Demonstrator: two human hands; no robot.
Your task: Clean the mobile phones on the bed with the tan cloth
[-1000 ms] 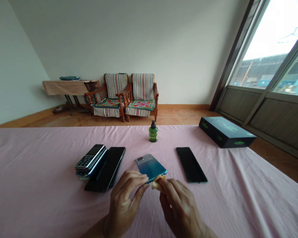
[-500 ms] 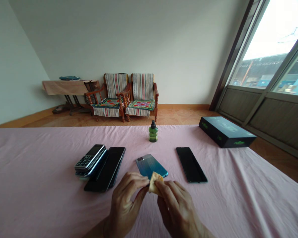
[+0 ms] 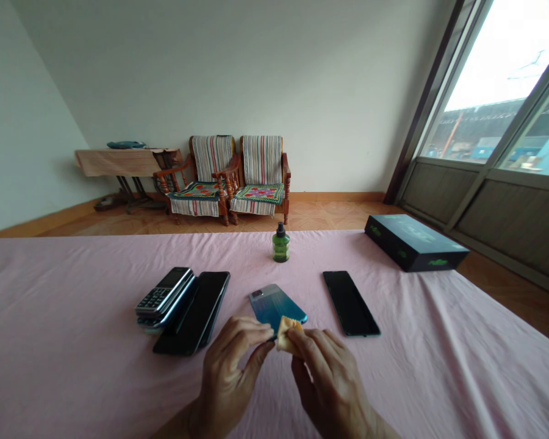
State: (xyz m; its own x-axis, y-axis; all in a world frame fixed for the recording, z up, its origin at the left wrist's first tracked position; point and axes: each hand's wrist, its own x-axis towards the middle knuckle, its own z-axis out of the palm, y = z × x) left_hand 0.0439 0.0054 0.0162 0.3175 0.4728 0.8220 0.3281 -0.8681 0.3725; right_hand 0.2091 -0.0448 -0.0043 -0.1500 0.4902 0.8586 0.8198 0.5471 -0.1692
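My right hand (image 3: 332, 372) pinches a small folded pale-yellow cloth (image 3: 285, 337) with a zigzag edge. My left hand (image 3: 233, 372) is closed too, fingertips and thumb almost together beside the cloth. A sliver of something dark shows at its fingertips, too small to make out. Just beyond both hands lies a blue smartphone (image 3: 274, 305), back side up, its near end partly covered by the fingers and the cloth. To the left, a keypad phone (image 3: 165, 291) tops a small stack, leaning against black smartphones (image 3: 194, 317). Another black smartphone (image 3: 351, 303) lies screen up on the right.
A green bottle with a black cap (image 3: 280, 245) stands behind the blue phone. The black box (image 3: 416, 241) sits at the far right on the pink cloth (image 3: 96, 366). Beyond are two wooden armchairs (image 3: 261, 164) and a covered side table (image 3: 119, 163).
The hands stay nearly in place; the right hand and cloth have shifted very slightly right, widening the gap to the left fingertips. The whole view has shifted a little.
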